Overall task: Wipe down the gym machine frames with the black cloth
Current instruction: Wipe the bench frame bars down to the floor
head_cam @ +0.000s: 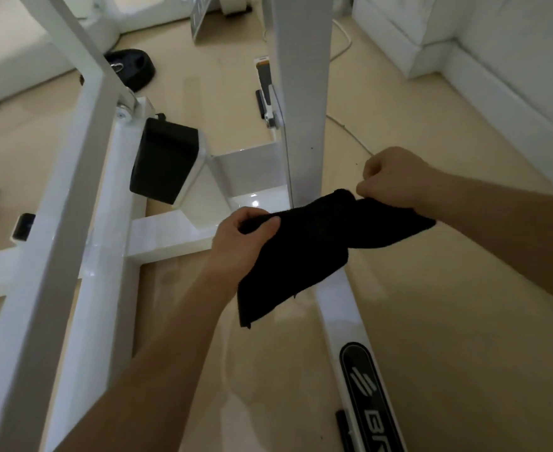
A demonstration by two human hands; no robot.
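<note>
Cloth: soft black fabric cloth is hanging in the air, pinched between left hand and right hand, one corner drooping.
Frame: glossy white square-tube metal frame is standing just behind, upright post rising from base bars.

One wide-angle head cam: it's looking forward and steeply down, sitting close over the white machine frame base rails and the beige floor.

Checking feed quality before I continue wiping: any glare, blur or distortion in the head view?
Head view: glare spots on the glossy white base frame; black cloth shows no texture; wide-angle stretch toward the edges; left hand and right hand look sharp.
</note>
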